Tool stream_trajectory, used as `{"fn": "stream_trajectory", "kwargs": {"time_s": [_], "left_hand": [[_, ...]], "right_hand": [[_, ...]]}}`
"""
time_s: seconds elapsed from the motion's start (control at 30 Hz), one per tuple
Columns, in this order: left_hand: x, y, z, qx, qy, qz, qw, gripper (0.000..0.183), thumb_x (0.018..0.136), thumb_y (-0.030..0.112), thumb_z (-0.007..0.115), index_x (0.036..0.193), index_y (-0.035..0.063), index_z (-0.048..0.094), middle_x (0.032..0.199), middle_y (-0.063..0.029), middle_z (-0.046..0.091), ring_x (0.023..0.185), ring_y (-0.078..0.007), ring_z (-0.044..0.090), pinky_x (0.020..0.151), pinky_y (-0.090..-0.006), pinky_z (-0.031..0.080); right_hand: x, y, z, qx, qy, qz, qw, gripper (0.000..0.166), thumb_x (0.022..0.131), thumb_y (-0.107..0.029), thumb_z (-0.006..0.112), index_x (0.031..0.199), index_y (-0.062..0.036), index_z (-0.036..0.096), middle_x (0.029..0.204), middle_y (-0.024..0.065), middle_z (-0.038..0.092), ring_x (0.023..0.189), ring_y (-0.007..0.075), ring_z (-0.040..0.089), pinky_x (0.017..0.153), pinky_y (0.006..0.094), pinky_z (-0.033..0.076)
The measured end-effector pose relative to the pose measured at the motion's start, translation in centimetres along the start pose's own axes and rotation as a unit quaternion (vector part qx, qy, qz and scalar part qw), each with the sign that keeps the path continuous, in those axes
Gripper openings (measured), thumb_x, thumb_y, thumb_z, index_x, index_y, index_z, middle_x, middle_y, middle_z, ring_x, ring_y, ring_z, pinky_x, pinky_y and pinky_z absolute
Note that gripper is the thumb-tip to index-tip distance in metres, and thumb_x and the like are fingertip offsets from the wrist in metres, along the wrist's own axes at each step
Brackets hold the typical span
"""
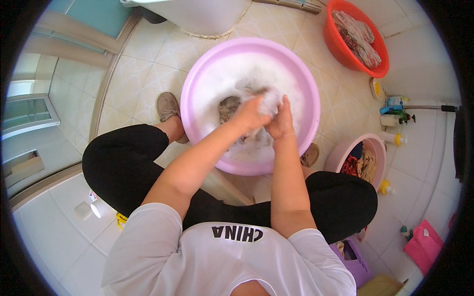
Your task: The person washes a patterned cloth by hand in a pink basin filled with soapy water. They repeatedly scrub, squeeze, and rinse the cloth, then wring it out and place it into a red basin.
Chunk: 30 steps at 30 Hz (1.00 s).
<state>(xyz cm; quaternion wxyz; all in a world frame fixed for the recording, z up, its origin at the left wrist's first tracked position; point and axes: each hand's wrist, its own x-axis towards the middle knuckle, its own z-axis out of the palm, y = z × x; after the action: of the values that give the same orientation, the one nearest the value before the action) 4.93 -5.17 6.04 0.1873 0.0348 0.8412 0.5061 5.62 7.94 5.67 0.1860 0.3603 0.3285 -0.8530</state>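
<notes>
A large pink plastic basin (188, 96) stands on the floor between my feet, filled with white suds (259, 66). Over its middle, my left hand (253, 114) grips a bunched, foam-covered cloth (269, 101), slightly blurred. On the other side of that cloth is my right hand (281, 120), its fingers pointing up around it and pressed against it. Dark patterned wet fabric (229, 107) shows through the foam to the left of my hands. Suds hide the rest of the basin's contents.
At the upper right, a red-orange basin (329, 48) holds wet fabric. A smaller pale pink tub (335, 153) with clothes stands by my right knee. Several bottles (392, 119) line the right wall. A white toilet base (207, 16) stands beyond the basin.
</notes>
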Motion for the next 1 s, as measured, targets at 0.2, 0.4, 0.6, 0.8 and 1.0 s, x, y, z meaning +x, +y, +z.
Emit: {"fn": "stream_trajectory", "kwargs": {"time_s": [0.2,0.4,0.6,0.8,1.0], "left_hand": [[-4.5,8.0,0.0,0.098,-0.109,0.151,0.978,0.046,0.07,0.028,0.072,0.11,0.0079,0.06,0.085,-0.022,0.064,0.083,-0.0367,0.062,0.075,-0.0439,0.049],[-5.3,9.8,0.6,0.147,-0.028,0.133,0.98,0.038,0.071,0.034,0.071,0.102,0.0132,0.065,0.078,-0.0162,0.066,0.074,-0.0352,0.064,0.068,-0.0444,0.051],[-3.0,7.9,-1.3,0.108,0.121,0.069,0.984,0.04,0.068,0.042,0.073,0.089,0.0077,0.069,0.077,-0.0187,0.066,0.073,-0.036,0.064,0.069,-0.0441,0.051],[-1.2,4.8,-1.9,0.054,0.097,-0.027,0.993,0.044,0.073,0.036,0.071,0.096,-0.0001,0.065,0.088,-0.0224,0.066,0.084,-0.0374,0.064,0.078,-0.0422,0.05],[1.9,-4.6,-4.8,-0.004,0.153,-0.147,0.977,0.056,0.085,0.036,0.06,0.126,0.0,0.047,0.107,-0.0247,0.062,0.1,-0.0369,0.061,0.085,-0.042,0.047]], "right_hand": [[-3.6,-2.7,0.9,0.097,-0.135,-0.029,0.986,0.065,0.088,-0.057,0.051,0.127,-0.0052,0.047,0.118,0.0121,0.056,0.104,0.0271,0.057,0.088,0.0385,0.048],[-0.8,-1.3,0.0,0.087,-0.113,-0.1,0.985,0.04,0.093,-0.042,0.047,0.111,-0.008,0.057,0.101,0.0062,0.06,0.091,0.0199,0.058,0.079,0.0322,0.049],[-2.2,-0.6,3.6,0.116,-0.024,-0.131,0.984,0.027,0.095,-0.027,0.044,0.104,-0.0059,0.059,0.094,0.0046,0.062,0.088,0.0185,0.06,0.077,0.0311,0.05],[-5.4,-1.9,7.0,-0.038,0.066,-0.123,0.989,0.032,0.093,-0.028,0.046,0.115,-0.0068,0.055,0.105,0.0082,0.06,0.093,0.0205,0.061,0.075,0.0329,0.051],[-2.7,-1.3,5.8,-0.015,-0.023,-0.118,0.993,0.03,0.092,-0.02,0.049,0.115,-0.0003,0.054,0.111,0.0111,0.056,0.1,0.0189,0.056,0.087,0.0351,0.047]]}}
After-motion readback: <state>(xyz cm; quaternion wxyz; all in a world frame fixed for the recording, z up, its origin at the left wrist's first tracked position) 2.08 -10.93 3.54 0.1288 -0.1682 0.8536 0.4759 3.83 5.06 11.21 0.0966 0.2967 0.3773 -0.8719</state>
